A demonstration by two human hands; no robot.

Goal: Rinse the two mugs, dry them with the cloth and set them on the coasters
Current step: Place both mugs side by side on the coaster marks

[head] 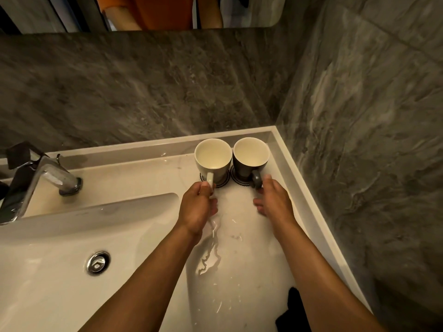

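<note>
Both mugs stand upright on their coasters in the counter's far corner: the white mug (pixel 212 159) on the left, the dark mug (pixel 250 159) just beside it. The left hand (pixel 197 207) pinches the white handle; the right hand (pixel 273 200) hangs relaxed, fingers beside the dark handle. Looks nearly finished, only letting go remains.

We see a white mug (pixel 212 157) w/ glossy glazed ceramic, and a dark grey mug (pixel 250 156) glazed the same, pale inside. Coasters (pixel 236 179) under them look matt black w/ a scalloped edge; material unclear. The counter (pixel 242 250) is smooth glossy white, wet in patches. Faucet (pixel 51 178) and drain (pixel 98 263) are polished chrome metal. Wall (pixel 143 87) is grey veined stone-look tile w/ slight sheen. Black cloth (pixel 291 312) looks soft, matt.
</note>
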